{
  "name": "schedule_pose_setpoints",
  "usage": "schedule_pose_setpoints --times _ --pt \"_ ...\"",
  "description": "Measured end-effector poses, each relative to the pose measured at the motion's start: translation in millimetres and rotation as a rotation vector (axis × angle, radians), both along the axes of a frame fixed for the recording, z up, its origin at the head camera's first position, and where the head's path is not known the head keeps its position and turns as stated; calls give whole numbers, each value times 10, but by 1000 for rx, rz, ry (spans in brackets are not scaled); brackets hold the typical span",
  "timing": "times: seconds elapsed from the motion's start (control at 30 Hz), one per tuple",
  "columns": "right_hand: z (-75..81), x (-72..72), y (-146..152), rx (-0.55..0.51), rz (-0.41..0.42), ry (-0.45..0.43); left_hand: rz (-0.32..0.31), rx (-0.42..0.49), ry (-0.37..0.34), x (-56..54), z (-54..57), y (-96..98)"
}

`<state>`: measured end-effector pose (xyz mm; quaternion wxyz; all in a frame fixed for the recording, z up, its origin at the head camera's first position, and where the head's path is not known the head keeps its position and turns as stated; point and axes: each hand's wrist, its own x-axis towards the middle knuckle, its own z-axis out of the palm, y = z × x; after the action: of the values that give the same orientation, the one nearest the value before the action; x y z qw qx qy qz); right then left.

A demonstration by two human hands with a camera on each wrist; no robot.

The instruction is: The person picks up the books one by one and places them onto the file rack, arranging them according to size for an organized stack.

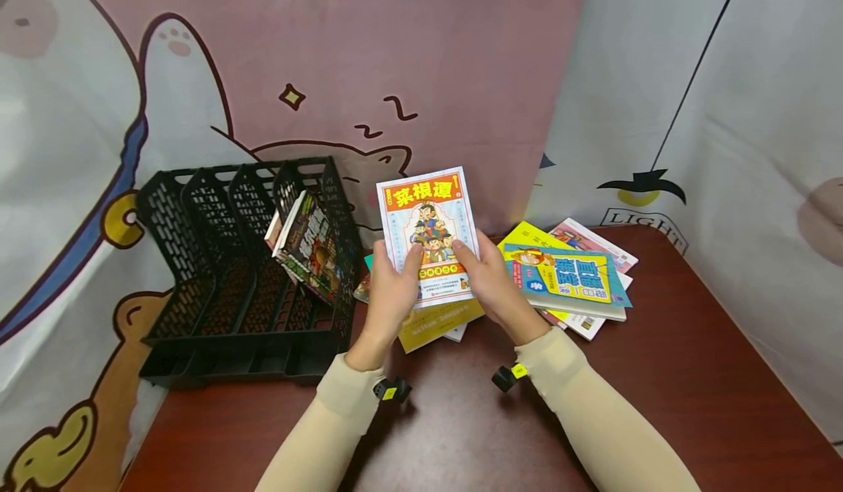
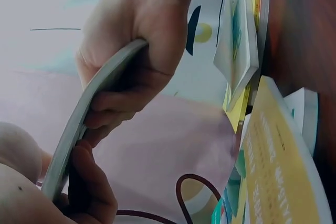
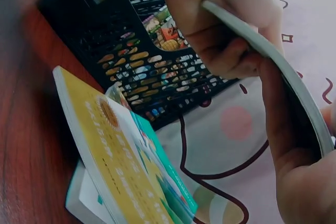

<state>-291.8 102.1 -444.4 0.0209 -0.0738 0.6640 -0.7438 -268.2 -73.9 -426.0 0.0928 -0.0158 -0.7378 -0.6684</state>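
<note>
A thin book with a red, white and yellow cover of cartoon figures is held up in front of me by both hands. My left hand grips its lower left edge, thumb on the cover and fingers curled behind. On the opposite edge my right hand grips it the same way. Seen edge-on in the left wrist view, the book bends slightly between the hands. Below it, a yellow-covered book lies on the table, partly hidden by the held book.
At the left stands a black file rack with several slots; a few dark-covered books lean in its right slot. On the right, a loose pile of books lies on the brown table. A printed cloth hangs behind.
</note>
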Motion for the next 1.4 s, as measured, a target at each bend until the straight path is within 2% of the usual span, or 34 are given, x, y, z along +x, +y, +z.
schedule_pose_setpoints --times 0.17,0.3,0.57,0.7,0.8,0.9,1.1,1.3,1.4 --pt "35 1 64 -3 20 3 -14 -6 8 3 58 -6" --pt "73 17 78 -2 84 -15 -23 17 -15 -25 127 -126" --pt "69 62 61 29 258 -17 -8 56 -79 -58 301 -437" --pt "46 86 28 43 367 15 -27 116 -84 -35 358 -525" --pt "39 108 11 51 417 29 -51 137 -89 -15 383 -568" --pt "40 127 1 69 440 24 -56 120 -94 1 398 -596" --pt "31 118 -17 114 471 6 -5 93 -51 4 411 -599" --pt "3 115 -44 185 462 -49 30 76 -19 9 397 -637" --pt "-17 123 -47 209 482 -81 54 53 7 20 421 -676"
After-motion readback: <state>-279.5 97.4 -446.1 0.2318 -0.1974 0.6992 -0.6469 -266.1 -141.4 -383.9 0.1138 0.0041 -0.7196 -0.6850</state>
